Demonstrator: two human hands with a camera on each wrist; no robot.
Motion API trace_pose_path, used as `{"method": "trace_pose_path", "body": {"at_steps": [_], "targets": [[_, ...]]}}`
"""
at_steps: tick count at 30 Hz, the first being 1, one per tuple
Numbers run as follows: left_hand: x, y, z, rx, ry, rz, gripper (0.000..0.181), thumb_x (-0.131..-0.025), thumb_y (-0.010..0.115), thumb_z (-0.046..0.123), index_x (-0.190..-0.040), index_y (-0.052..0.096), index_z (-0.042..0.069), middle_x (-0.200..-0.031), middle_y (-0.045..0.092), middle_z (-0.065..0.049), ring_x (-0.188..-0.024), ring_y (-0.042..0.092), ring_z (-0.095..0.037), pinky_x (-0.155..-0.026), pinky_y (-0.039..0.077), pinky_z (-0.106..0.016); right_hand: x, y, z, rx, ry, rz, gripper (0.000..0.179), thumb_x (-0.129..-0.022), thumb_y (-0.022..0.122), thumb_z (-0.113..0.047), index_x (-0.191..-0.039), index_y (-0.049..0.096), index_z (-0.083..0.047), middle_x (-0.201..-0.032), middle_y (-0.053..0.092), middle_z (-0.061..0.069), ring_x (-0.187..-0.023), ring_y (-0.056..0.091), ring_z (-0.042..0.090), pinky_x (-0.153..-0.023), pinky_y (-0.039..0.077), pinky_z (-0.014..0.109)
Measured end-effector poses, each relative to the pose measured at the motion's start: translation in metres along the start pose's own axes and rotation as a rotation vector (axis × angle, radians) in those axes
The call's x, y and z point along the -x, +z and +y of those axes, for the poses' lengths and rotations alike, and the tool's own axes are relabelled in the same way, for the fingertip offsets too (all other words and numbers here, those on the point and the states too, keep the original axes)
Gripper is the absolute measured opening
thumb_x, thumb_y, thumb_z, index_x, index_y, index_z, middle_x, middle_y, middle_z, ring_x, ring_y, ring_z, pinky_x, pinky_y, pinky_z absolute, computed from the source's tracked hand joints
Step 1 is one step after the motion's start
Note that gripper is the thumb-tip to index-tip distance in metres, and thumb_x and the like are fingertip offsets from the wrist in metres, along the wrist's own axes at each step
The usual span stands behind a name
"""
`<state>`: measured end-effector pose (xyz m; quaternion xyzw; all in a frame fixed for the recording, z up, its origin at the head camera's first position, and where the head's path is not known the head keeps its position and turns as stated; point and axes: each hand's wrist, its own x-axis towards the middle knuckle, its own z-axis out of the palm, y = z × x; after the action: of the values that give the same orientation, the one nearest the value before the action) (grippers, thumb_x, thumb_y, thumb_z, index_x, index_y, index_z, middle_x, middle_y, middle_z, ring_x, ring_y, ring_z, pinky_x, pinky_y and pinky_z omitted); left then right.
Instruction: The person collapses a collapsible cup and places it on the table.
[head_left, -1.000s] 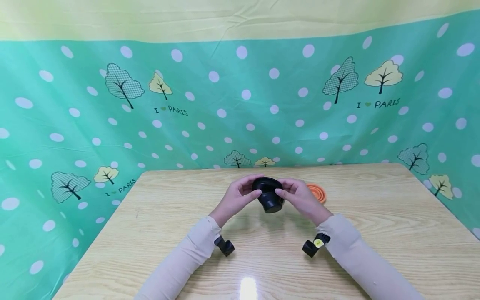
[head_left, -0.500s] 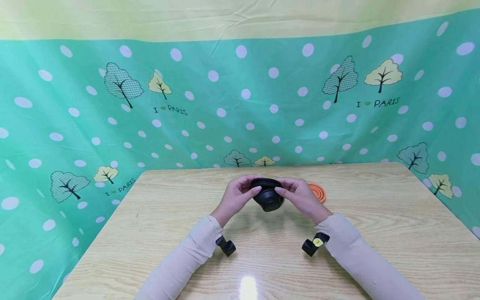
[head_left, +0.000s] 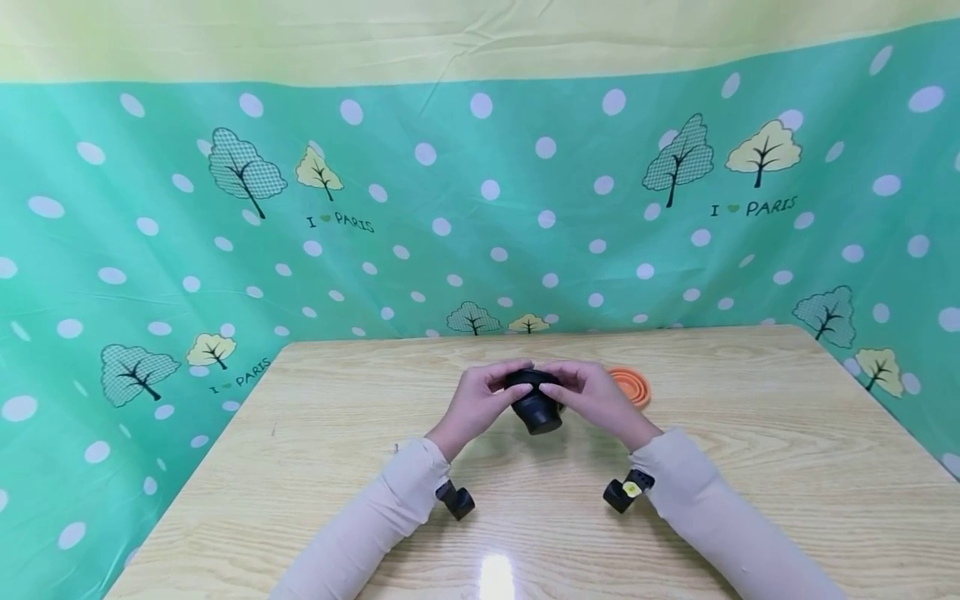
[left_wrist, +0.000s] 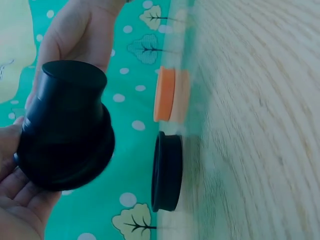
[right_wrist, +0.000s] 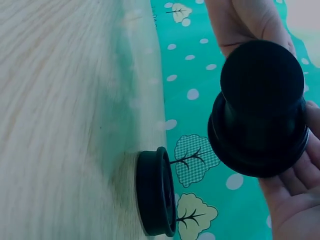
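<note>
A black collapsible cup (head_left: 538,413) is held off the table between both hands, its round base pointing down and toward me. My left hand (head_left: 477,406) grips the rim side from the left, thumb at the front and fingers behind. From the right, my right hand (head_left: 592,398) holds the cup the same way, the two thumbs close together. In the left wrist view the cup (left_wrist: 67,125) shows a narrow base section and a wider, stepped rim section. The right wrist view looks onto the flat base of the cup (right_wrist: 262,75). The far fingers are partly hidden behind it.
An orange collapsed cup (head_left: 630,387) with concentric rings lies on the wooden table (head_left: 360,392) behind my right hand. A low black ring-shaped piece (left_wrist: 168,172) stands on the table near it, hidden in the head view. A polka-dot curtain (head_left: 420,192) hangs behind the table.
The cup, squashed shorter half a second ago, now shows a longer lower section. Both hands have come slightly lower and closer together, with the thumbs nearer each other at the rim.
</note>
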<state>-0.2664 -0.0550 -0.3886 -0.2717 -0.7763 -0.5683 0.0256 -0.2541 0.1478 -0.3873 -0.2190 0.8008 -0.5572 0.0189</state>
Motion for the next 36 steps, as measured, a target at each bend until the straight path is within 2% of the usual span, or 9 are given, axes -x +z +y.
{"method": "trace_pose_path", "body": {"at_steps": [4, 7, 13, 17, 20, 24, 27, 31, 36], "targets": [[0.001, 0.001, 0.004, -0.015, -0.028, -0.022, 0.034, -0.088, 0.067, 0.015, -0.120, 0.065, 0.005, -0.120, 0.066, -0.010, -0.112, 0.061, -0.021, -0.093, 0.051, -0.028, 0.000, 0.000, 0.000, 0.029, 0.010, -0.082, 0.037, -0.095, 0.058, -0.023, -0.123, 0.060, 0.001, -0.118, 0.064, 0.019, -0.099, 0.065, 0.019, -0.077, 0.054, 0.021], [0.001, 0.000, 0.003, -0.001, -0.053, -0.045, 0.033, -0.089, 0.066, 0.016, -0.120, 0.065, 0.007, -0.119, 0.066, -0.009, -0.111, 0.062, -0.020, -0.093, 0.051, -0.027, 0.000, 0.000, 0.000, 0.020, 0.011, -0.100, 0.035, -0.095, 0.057, -0.021, -0.122, 0.060, 0.001, -0.117, 0.064, 0.019, -0.098, 0.065, 0.018, -0.078, 0.055, 0.023], [-0.001, -0.007, 0.000, 0.107, -0.123, -0.115, 0.039, -0.092, 0.062, 0.020, -0.128, 0.058, 0.007, -0.128, 0.060, -0.012, -0.112, 0.061, -0.023, -0.093, 0.051, -0.027, 0.001, -0.003, -0.002, -0.022, 0.037, -0.037, 0.035, -0.095, 0.058, -0.018, -0.121, 0.059, 0.004, -0.115, 0.064, 0.022, -0.092, 0.065, 0.011, -0.077, 0.056, 0.030], [-0.001, -0.010, 0.000, 0.143, -0.117, -0.138, 0.043, -0.093, 0.061, 0.019, -0.133, 0.053, 0.006, -0.131, 0.057, -0.013, -0.113, 0.060, -0.024, -0.093, 0.051, -0.028, 0.001, -0.004, -0.002, -0.080, 0.057, 0.016, 0.036, -0.095, 0.058, -0.018, -0.122, 0.058, 0.006, -0.116, 0.063, 0.024, -0.089, 0.063, 0.004, -0.078, 0.053, 0.024], [0.000, -0.009, 0.001, 0.101, -0.061, -0.110, 0.042, -0.093, 0.061, 0.016, -0.132, 0.054, 0.003, -0.126, 0.060, -0.016, -0.110, 0.061, -0.025, -0.091, 0.052, -0.028, 0.000, -0.004, -0.002, -0.129, 0.052, 0.029, 0.037, -0.094, 0.058, -0.015, -0.123, 0.057, 0.008, -0.116, 0.062, 0.026, -0.090, 0.063, 0.002, -0.080, 0.052, 0.019], [0.001, -0.006, 0.003, 0.026, -0.010, -0.038, 0.038, -0.092, 0.061, 0.012, -0.127, 0.057, 0.000, -0.115, 0.066, -0.019, -0.101, 0.064, -0.025, -0.084, 0.052, -0.024, -0.001, -0.003, -0.002, -0.177, 0.042, 0.034, 0.037, -0.094, 0.058, -0.013, -0.123, 0.056, 0.010, -0.116, 0.062, 0.028, -0.089, 0.063, 0.001, -0.079, 0.051, 0.018], [0.003, -0.004, 0.010, 0.004, 0.001, -0.008, 0.036, -0.091, 0.061, 0.008, -0.125, 0.058, -0.003, -0.111, 0.067, -0.021, -0.097, 0.065, -0.028, -0.081, 0.053, -0.023, -0.001, -0.002, -0.002, -0.188, 0.038, 0.043, 0.037, -0.094, 0.058, -0.012, -0.123, 0.056, 0.011, -0.117, 0.061, 0.029, -0.089, 0.063, 0.001, -0.078, 0.051, 0.018], [0.007, -0.004, 0.027, -0.017, 0.015, 0.017, 0.033, -0.091, 0.061, 0.005, -0.121, 0.059, -0.008, -0.111, 0.066, -0.023, -0.096, 0.066, -0.031, -0.080, 0.054, -0.024, -0.001, -0.002, -0.002, -0.182, 0.050, 0.052, 0.037, -0.094, 0.058, -0.012, -0.123, 0.056, 0.010, -0.118, 0.060, 0.029, -0.089, 0.063, 0.000, -0.079, 0.051, 0.017], [0.009, -0.003, 0.038, -0.013, -0.022, 0.045, 0.033, -0.090, 0.063, 0.008, -0.119, 0.061, -0.006, -0.113, 0.066, -0.022, -0.095, 0.067, -0.032, -0.075, 0.054, -0.017, -0.001, -0.002, -0.002, -0.156, 0.060, 0.058, 0.037, -0.094, 0.059, -0.014, -0.123, 0.057, 0.009, -0.119, 0.061, 0.028, -0.091, 0.063, 0.000, -0.081, 0.051, 0.017]]}}
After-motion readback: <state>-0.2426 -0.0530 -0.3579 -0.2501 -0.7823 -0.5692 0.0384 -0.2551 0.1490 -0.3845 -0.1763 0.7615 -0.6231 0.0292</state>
